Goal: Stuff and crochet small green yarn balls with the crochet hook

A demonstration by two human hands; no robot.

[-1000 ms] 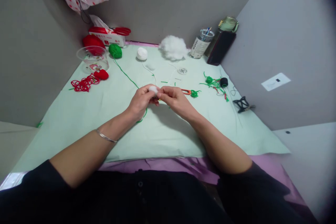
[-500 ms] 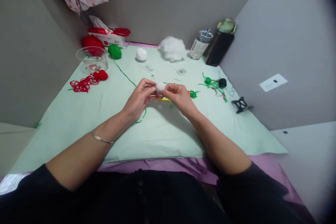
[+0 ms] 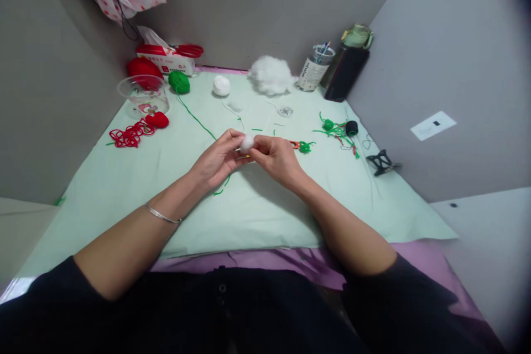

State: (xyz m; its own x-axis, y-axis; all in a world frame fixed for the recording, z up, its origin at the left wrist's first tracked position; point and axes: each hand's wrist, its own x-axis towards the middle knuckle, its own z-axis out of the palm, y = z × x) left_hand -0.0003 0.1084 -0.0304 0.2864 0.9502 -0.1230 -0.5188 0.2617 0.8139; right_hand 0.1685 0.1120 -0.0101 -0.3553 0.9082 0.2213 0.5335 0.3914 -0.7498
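Observation:
A small white fluffy tuft (image 3: 246, 144) is pinched between my two hands above the middle of the pale green cloth. My left hand (image 3: 219, 159) holds it from the left, thumb and fingers curled round it. From the right, my right hand (image 3: 276, 157) presses it with closed fingertips. A bit of yellow shows under the tuft, mostly hidden by the fingers. Orange-handled scissors (image 3: 296, 145) lie partly behind my right hand, beside a green yarn bundle (image 3: 306, 147). Green yarn pieces (image 3: 227, 181) lie near my left wrist.
Along the back are a tissue box (image 3: 176, 62), green yarn ball (image 3: 179, 82), white yarn ball (image 3: 221, 86), white stuffing (image 3: 271, 75), pen jar (image 3: 314, 73) and phone (image 3: 347, 74). Red yarn (image 3: 130, 134) lies left; a black clamp (image 3: 382, 162) sits right.
Both hands and the white tuft have shifted slightly left and down. Less of the yellow piece shows, and more of the orange item beside my right hand is visible.

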